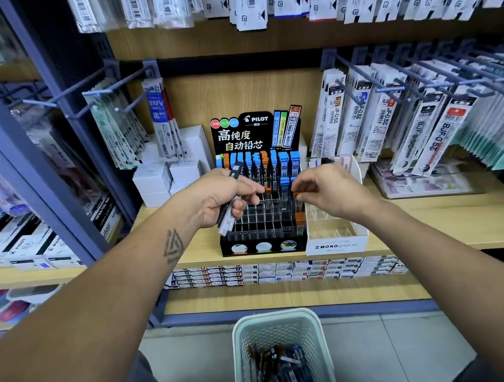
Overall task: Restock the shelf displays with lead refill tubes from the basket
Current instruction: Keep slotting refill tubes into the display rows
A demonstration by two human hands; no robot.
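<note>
Lead refill tubes point(284, 372) lay heaped in the white basket point(240, 349) at the bottom centre of the frame, on the floor below the shelving. Above it, the wooden shelf point(437, 226) ran across the middle of the frame, with hanging refill packets point(425, 127) filling the right side and more along the top. At centre stood the black Pilot display rack point(260, 208), its back rows holding upright tubes with blue and orange caps (many front slots looked bare). Just right of the rack sat a white Mono display box point(337, 245), touching or nearly touching it. Small white boxes point(152, 180) were stacked left of the rack.

Both forearms reached in from the lower corners. The left hand point(226, 193), centre-left, had its fingers curled round a few tubes point(229, 206) held slanted in front of the rack's left side. The right hand point(329, 191), centre-right, pinched an orange-capped tube point(297, 192) between thumb and fingertips over the rack's right columns; whether that tube sat in a slot could not be told.
</note>
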